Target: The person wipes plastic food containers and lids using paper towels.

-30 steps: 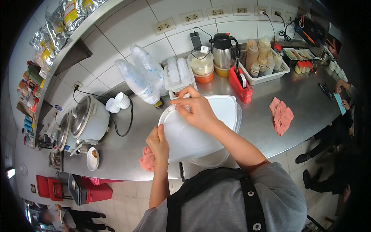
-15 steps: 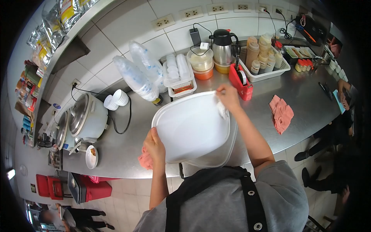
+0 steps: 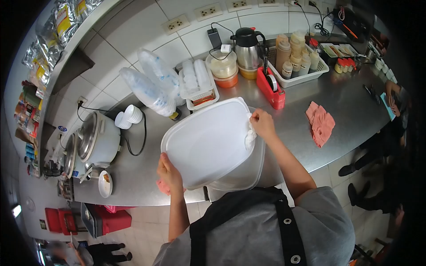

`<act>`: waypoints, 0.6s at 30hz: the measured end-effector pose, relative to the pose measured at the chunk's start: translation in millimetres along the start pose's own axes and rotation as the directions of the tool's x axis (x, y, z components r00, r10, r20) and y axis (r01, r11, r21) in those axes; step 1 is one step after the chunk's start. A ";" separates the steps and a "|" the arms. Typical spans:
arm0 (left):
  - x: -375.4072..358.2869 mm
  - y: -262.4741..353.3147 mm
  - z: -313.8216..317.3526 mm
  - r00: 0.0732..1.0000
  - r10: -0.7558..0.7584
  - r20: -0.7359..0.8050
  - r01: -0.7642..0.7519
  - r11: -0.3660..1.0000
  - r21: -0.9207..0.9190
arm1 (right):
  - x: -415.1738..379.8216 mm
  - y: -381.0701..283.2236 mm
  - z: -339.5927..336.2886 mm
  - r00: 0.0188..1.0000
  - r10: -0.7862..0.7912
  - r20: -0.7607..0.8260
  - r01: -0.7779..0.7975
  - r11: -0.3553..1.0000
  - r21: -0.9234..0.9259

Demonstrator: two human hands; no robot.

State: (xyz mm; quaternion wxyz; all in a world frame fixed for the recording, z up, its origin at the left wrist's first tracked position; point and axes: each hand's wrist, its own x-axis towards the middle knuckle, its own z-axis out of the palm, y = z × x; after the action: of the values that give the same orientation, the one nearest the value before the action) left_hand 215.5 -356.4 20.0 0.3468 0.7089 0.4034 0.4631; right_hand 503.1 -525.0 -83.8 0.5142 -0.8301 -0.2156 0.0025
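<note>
A large white lid (image 3: 206, 142) is held tilted above a clear plastic container (image 3: 248, 170) on the steel counter. My left hand (image 3: 169, 174) grips the lid's lower left edge. At the lid's right edge, my right hand (image 3: 262, 125) is closed on a white cloth (image 3: 250, 137), which lies against the rim. A pink cloth (image 3: 163, 186) shows partly behind my left hand. Another pink cloth (image 3: 320, 124) lies crumpled on the counter to the right.
Along the wall stand bagged cups (image 3: 148, 91), a steel jug (image 3: 248, 51), a red tape dispenser (image 3: 270, 88) and a basket of bottles (image 3: 301, 80). Rice cookers (image 3: 100, 139) and a bowl (image 3: 105, 184) are at left. A person's hand (image 3: 392, 95) rests at the right.
The lid has shifted left and tilted more, showing more of the container beneath. My left hand has moved left with it, and my right hand sits slightly lower with more white cloth visible.
</note>
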 end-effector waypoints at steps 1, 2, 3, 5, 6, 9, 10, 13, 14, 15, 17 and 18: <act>0.6 -1.0 -2.8 1.000 -0.018 -0.010 0.018 1.000 -0.021 | -0.9 -2.2 0.6 1.000 -0.022 -0.011 0.023 1.000 0.021; 1.7 -1.4 -4.9 0.998 -0.040 -0.044 0.037 0.997 -0.065 | -2.5 -4.2 1.1 0.999 -0.046 -0.020 0.047 0.998 0.041; 2.3 -0.3 -8.2 0.995 -0.065 -0.078 0.057 0.993 -0.107 | -5.5 -6.3 2.6 0.997 -0.070 -0.026 0.071 0.996 0.060; 5.1 6.0 -15.6 0.987 -0.078 -0.140 0.056 0.987 -0.151 | -17.0 -11.7 10.6 0.993 -0.053 0.109 0.032 0.982 0.186; 10.1 18.3 -18.0 0.984 -0.063 -0.168 0.037 0.987 -0.155 | -22.4 -16.1 16.4 0.983 -0.054 0.177 0.008 0.969 0.248; 18.0 30.3 -22.2 0.974 -0.087 -0.208 0.049 0.983 -0.180 | -32.0 -39.7 32.5 0.998 -0.009 0.066 -0.013 0.946 0.325; 19.1 31.0 -23.6 0.972 -0.104 -0.211 0.064 0.980 -0.187 | -32.4 -47.7 33.5 0.997 0.011 0.074 -0.034 0.949 0.315; 20.2 27.3 -23.8 0.956 -0.198 -0.216 0.129 0.947 -0.294 | -26.4 -62.7 36.4 0.979 0.090 0.183 -0.153 0.918 0.365; 18.4 28.9 -21.4 0.952 -0.216 -0.219 0.135 0.933 -0.333 | -26.3 -67.5 40.2 0.970 0.123 0.208 -0.204 0.879 0.431; 14.9 36.8 -16.2 0.946 -0.236 -0.222 0.141 0.917 -0.373 | -29.6 -73.0 45.0 0.968 0.118 0.222 -0.212 0.859 0.466; 12.0 46.1 -6.8 0.927 -0.284 -0.244 0.164 0.895 -0.416 | -40.8 -86.4 57.1 0.962 0.102 0.253 -0.227 0.817 0.530; 13.1 49.1 -2.6 0.915 -0.308 -0.262 0.181 0.891 -0.416 | -47.4 -96.4 60.5 0.977 0.103 0.186 -0.187 0.828 0.528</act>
State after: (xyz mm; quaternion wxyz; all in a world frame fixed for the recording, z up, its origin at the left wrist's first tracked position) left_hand 228.6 -365.7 68.2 0.4645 0.4852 0.4429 0.5939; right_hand 412.1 -454.1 -40.2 0.7086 -0.6621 -0.1801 0.1646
